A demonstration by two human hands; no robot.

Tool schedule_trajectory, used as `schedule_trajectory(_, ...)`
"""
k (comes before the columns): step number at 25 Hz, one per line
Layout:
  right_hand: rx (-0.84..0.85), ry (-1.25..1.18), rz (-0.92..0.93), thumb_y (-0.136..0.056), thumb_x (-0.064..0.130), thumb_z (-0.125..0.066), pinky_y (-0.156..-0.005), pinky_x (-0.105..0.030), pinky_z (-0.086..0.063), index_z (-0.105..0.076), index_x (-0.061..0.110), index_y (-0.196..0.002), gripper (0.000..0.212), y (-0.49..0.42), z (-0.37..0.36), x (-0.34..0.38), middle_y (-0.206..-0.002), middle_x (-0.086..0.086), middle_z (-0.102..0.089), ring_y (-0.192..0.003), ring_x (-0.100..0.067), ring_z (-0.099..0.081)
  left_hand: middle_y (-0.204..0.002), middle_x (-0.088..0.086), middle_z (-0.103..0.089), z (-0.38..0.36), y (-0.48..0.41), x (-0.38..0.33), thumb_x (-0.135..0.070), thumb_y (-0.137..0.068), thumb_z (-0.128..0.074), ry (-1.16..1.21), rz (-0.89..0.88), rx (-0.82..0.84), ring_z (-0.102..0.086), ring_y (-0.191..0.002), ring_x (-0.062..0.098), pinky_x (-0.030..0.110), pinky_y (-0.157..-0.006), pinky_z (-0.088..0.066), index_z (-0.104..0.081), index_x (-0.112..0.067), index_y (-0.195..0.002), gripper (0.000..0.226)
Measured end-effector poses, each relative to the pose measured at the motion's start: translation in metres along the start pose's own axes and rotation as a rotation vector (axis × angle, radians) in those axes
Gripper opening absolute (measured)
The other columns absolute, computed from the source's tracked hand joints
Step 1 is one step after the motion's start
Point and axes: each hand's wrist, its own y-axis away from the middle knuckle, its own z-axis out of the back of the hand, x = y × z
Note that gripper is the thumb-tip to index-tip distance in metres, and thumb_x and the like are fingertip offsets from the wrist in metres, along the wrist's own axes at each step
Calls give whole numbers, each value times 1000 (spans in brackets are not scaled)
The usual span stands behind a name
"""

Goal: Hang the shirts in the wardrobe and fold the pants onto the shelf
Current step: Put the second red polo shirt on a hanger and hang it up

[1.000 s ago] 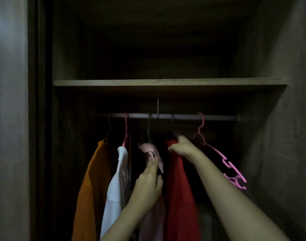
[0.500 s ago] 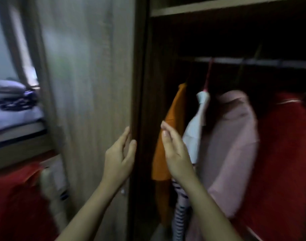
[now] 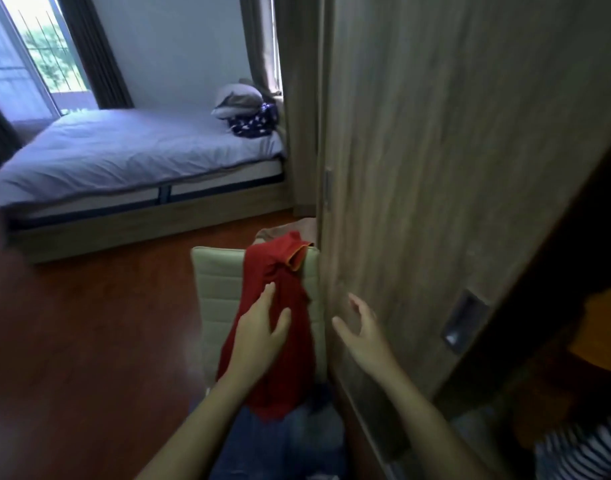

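2 bare forearms reach forward from the bottom edge, drawing closer together toward the middle. The left forearm [image 3: 196, 424] slants up and to the right to the left hand [image 3: 260, 329], which lies palm down, fingers straight and together, thumb splayed to the right. The right forearm [image 3: 432, 420] slants up and to the left; the right hand [image 3: 364, 332] is turned on edge (palm facing left), its fingers loosely spread and slightly bent, gripping nothing. The 2 hands are near each other but apart.

left hand [image 3: 260, 329] flat on red shirt [image 3: 280, 271] | shirt draped over chair [image 3: 217, 285] | right hand [image 3: 364, 329] spread beside wardrobe door [image 3: 435, 168]
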Motion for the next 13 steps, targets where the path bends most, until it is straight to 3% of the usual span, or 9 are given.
schedule_trajectory(5,-27,-66,-129,-90,22,-59,-107,-28,-33,-39,8,-137,53,-55,-71,4,-141,-12,-43,-128,-20,-43,-147,17,-38,14,-82,55,-23,-89,-62,-115,-78,65,-37,-136,28,28,-108,-27,-33,-1,-143,65)
schedule_trajectory(8,-162,-83,-152,-91,25,-57,-107,-33,-36,-40,8,-136,52,-92,-93,8,-139,-12,-46,-126,-20,-45,-153,14,-27,3,-140,77,-39,-88,-61,-208,-127,157,-27,-141,27,36,-110,-26,-25,-6,-147,76)
schedule_trajectory(10,-193,-120,-222,-91,30,-56,-104,-31,-38,-38,7,-137,55,-114,-105,11,-138,-12,-48,-124,-20,-48,-156,12,-21,-14,-165,91,-48,-87,-57,-400,-211,264,-18,-144,29,42,-112,-22,-20,-11,-149,81)
schedule_trajectory(12,-174,-225,-311,-92,38,-52,-100,-26,-38,-34,6,-139,60,-129,-116,16,-138,-10,-48,-124,-20,-49,-154,11,-27,-28,-176,98,-41,-90,-54,-531,-291,300,-20,-143,31,46,-111,-22,-27,-16,-147,68)
schedule_trajectory(13,-169,-278,-346,-91,44,-51,-97,-24,-37,-33,5,-139,64,-134,-119,20,-137,-8,-49,-125,-20,-48,-149,13,-37,-32,-178,102,-30,-91,-53,-483,-315,259,-28,-140,34,48,-109,-25,-40,-15,-141,54)
